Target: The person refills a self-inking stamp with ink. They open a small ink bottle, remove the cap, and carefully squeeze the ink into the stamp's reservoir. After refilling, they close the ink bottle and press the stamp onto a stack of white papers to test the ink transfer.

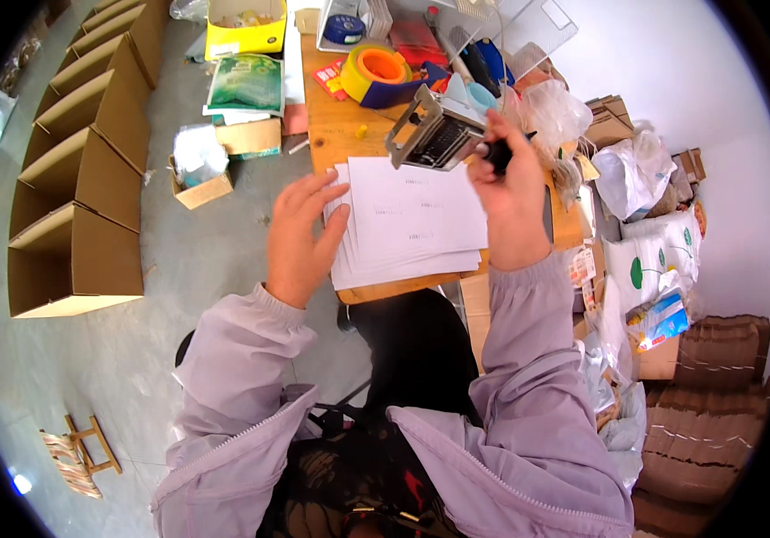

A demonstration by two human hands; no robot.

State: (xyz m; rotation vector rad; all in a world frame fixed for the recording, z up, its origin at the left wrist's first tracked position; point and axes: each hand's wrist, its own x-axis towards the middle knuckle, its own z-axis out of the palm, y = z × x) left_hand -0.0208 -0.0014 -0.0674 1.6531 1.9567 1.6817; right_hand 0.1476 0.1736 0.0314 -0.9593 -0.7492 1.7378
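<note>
My right hand (515,197) grips the black handle of a metal-framed stamp (439,133), held tilted above the far right part of the papers. The stamp's frame and dark underside face left and toward me. Below it lies a slightly uneven stack of white paper sheets (389,242) on a wooden table (335,130). Several small dark imprints show on the top sheet. My left hand (304,238) is open at the stack's left edge, its fingertips over the paper and thumb apart from the fingers. Whether it presses on the sheets I cannot tell.
Yellow and orange tape rolls (378,73) sit farther back on the table, near a white wire basket (542,36). Open cardboard boxes (80,247) line the floor at left. Plastic bags (636,260) and stacked cardboard (717,394) crowd the right. A small stool (89,453) stands lower left.
</note>
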